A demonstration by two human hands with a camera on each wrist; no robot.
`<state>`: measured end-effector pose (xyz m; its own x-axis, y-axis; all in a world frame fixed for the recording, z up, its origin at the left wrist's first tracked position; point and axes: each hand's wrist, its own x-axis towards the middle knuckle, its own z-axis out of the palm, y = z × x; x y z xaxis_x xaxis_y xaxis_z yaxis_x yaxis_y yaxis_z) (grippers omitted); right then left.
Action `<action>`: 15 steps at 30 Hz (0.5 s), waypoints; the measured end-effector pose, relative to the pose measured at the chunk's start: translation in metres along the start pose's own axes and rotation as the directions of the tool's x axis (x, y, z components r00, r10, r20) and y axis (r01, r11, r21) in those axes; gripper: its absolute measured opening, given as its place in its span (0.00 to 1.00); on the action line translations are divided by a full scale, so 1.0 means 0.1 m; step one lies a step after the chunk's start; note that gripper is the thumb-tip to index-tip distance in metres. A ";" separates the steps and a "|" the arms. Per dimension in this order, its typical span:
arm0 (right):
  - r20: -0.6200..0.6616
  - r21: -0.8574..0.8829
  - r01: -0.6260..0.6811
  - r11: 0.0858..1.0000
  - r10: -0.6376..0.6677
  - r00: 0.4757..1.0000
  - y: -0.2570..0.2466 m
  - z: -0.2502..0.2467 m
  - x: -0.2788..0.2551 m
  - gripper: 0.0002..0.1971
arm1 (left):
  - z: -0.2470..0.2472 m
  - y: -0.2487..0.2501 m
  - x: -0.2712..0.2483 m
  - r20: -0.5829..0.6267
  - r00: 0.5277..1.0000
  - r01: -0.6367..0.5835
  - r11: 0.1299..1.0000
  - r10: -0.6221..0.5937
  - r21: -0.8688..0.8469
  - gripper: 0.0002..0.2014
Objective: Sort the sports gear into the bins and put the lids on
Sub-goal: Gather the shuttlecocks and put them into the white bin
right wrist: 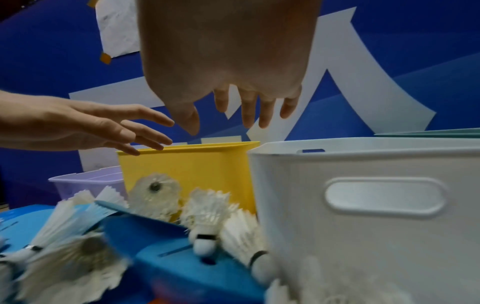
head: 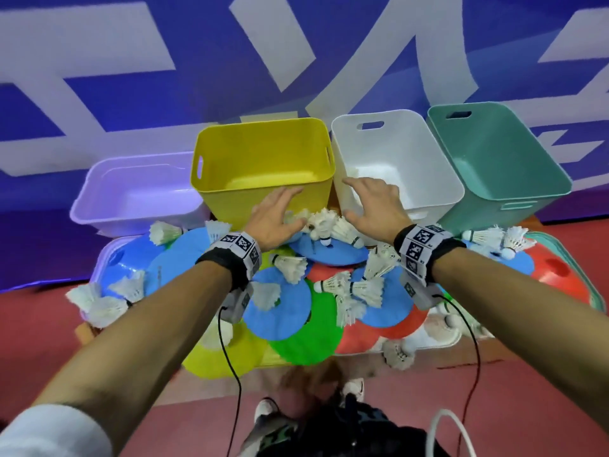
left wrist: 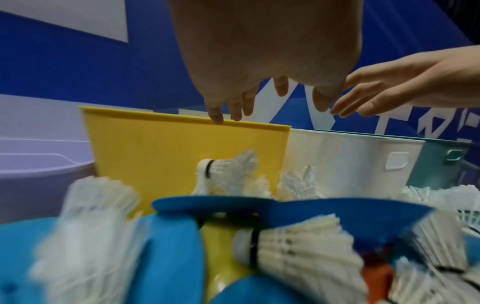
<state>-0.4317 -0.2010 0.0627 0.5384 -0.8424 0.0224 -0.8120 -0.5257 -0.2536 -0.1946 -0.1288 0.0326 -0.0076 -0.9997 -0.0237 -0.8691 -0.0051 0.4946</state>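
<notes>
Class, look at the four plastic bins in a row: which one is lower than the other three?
The pale purple plastic bin at the left end; the yellow, white and green bins stand taller.

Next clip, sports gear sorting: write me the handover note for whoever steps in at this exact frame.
Left hand: open, empty, by the yellow plastic bin.
Right hand: open, empty, at the near rim of the white plastic bin.
White feather shuttlecocks and flat coloured discs lie piled before the bins.
Lilac bin and teal bin show nothing inside.
Done: apparently nothing.
Left: sorting, lids.
</notes>
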 end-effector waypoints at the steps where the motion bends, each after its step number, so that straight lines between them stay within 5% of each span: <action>1: -0.001 -0.008 0.009 1.000 -0.009 1.000 -0.13 0.05 -0.05 0.34 | -0.03 -0.10 -0.11 0.002 1.000 -0.007 1.000 0.007 -0.004 0.32; 7: -0.006 -0.037 0.070 0.997 -0.070 0.998 -0.79 0.36 -0.32 0.33 | -0.15 -0.63 -0.74 0.041 0.999 -0.027 0.999 0.029 -0.041 0.36; 15: 0.147 -0.033 0.103 0.994 -0.097 0.984 -1.41 0.76 -0.54 0.34 | -0.09 -1.22 -1.53 0.099 0.994 0.043 0.999 -0.042 -0.010 0.38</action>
<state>-0.3295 -0.0724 0.0236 0.6421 -0.7606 -0.0958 -0.7592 -0.6134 -0.2178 -0.0833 0.0248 -0.0159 -0.0202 -0.9913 -0.1300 -0.8637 -0.0482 0.5016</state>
